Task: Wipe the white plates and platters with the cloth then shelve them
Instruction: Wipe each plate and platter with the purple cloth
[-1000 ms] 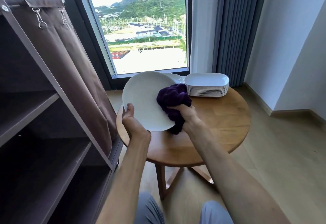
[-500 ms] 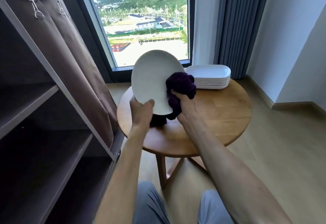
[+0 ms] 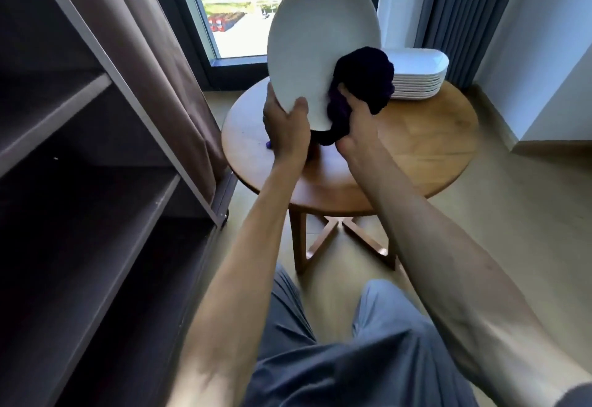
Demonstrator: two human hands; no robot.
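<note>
text: none legible | labels: none | brands: none | numbers: none | signs: none readable on the buildings seen through the window [image 3: 256, 6]

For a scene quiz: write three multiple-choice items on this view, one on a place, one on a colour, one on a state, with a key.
1. Where is the stack of white platters?
A. on the round wooden table
B. on a shelf
C. on the floor

2. What colour is the cloth?
A. yellow
B. dark purple
C. white

3. How is the white plate held?
A. lying flat on the table
B. resting on the stack
C. raised nearly upright

Key: 1 A, the stack sits at the table's far edge; 2 B, the bunched cloth in the right hand is dark purple; 3 C, the left hand grips its lower rim.
</note>
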